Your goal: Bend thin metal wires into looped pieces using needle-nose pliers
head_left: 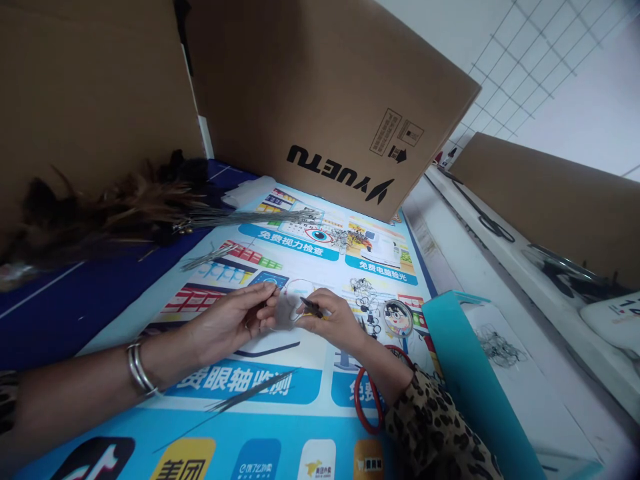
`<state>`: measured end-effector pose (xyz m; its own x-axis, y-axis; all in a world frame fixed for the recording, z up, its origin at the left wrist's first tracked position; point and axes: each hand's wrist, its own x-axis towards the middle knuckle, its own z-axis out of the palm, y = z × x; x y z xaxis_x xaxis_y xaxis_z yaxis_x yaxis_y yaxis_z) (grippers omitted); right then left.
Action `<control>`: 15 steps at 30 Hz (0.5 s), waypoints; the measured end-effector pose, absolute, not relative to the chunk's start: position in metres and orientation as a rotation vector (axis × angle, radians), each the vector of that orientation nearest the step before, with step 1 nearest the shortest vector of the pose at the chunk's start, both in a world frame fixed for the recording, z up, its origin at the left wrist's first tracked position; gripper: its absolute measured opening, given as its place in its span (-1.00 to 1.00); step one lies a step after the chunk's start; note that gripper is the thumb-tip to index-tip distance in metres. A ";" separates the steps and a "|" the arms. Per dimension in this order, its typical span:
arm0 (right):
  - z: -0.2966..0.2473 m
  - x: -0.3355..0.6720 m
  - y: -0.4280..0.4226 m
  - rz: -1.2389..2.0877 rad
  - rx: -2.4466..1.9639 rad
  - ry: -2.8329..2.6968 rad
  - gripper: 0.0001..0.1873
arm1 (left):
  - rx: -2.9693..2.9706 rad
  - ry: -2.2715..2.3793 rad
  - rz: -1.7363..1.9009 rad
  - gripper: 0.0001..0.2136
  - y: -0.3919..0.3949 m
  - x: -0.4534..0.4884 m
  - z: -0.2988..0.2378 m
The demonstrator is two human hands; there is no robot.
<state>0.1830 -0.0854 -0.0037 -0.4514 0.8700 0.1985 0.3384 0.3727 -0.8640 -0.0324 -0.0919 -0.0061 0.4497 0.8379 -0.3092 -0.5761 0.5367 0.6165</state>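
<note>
My left hand (pixel 235 320), with bangles at the wrist, is closed in a pinch at the middle of the printed mat. At its fingertips is a small greyish piece (pixel 287 312), too blurred to name. Facing it, my right hand (pixel 333 319) is closed around small pliers (pixel 313 307) with dark jaws and a hint of yellow handle. The jaws point up and left, close to the greyish piece; whether they touch it I cannot tell. Red-handled scissors (pixel 358 400) lie partly hidden under my right forearm. Thin wires (pixel 255 392) lie in front of my left hand.
Long wire stems (pixel 240 217) and brown feathers (pixel 135 200) lie at the left. Small wire pieces (pixel 367 303) and a round tin (pixel 399 318) sit to the right. A teal box (pixel 465 373) stands farther right. Large cardboard (pixel 320 87) blocks the back.
</note>
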 end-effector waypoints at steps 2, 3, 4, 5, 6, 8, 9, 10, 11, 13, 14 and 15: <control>-0.003 0.184 -0.085 1.048 -1.022 -1.952 -0.71 | 0.457 0.631 0.911 -0.80 -0.092 -0.032 -0.005; -0.003 0.184 -0.085 1.062 -1.013 -1.944 -0.72 | 0.455 0.632 0.910 -0.80 -0.093 -0.032 -0.005; -0.002 0.184 -0.085 1.074 -1.009 -1.939 -0.73 | 0.456 0.632 0.908 -0.79 -0.093 -0.032 -0.005; -0.001 0.184 -0.086 1.083 -1.010 -1.939 -0.74 | 0.459 0.631 0.905 -0.79 -0.093 -0.032 -0.005; -0.001 0.184 -0.086 1.087 -1.017 -1.942 -0.74 | 0.462 0.629 0.899 -0.78 -0.093 -0.032 -0.005; 0.001 0.184 -0.086 1.094 -1.034 -1.951 -0.74 | 0.464 0.623 0.890 -0.77 -0.093 -0.033 -0.005; 0.001 0.184 -0.086 1.096 -1.042 -1.953 -0.73 | 0.463 0.620 0.886 -0.77 -0.092 -0.033 -0.006; 0.001 0.184 -0.086 1.097 -1.046 -1.953 -0.73 | 0.461 0.617 0.884 -0.77 -0.092 -0.033 -0.006; 0.001 0.184 -0.086 1.100 -1.049 -1.953 -0.72 | 0.459 0.615 0.886 -0.77 -0.092 -0.033 -0.007; 0.001 0.184 -0.085 1.104 -1.052 -1.957 -0.72 | 0.459 0.609 0.888 -0.77 -0.092 -0.033 -0.008; 0.001 0.184 -0.085 1.103 -1.053 -1.960 -0.72 | 0.460 0.610 0.885 -0.77 -0.091 -0.033 -0.009; 0.001 0.184 -0.085 1.100 -1.056 -1.962 -0.73 | 0.461 0.614 0.882 -0.78 -0.091 -0.033 -0.009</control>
<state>0.1841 -0.0851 0.0007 -0.4683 0.8715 0.1452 0.3306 0.3253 -0.8859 -0.0334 -0.0914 -0.0090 0.4855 0.8204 -0.3022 -0.5681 0.5588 0.6042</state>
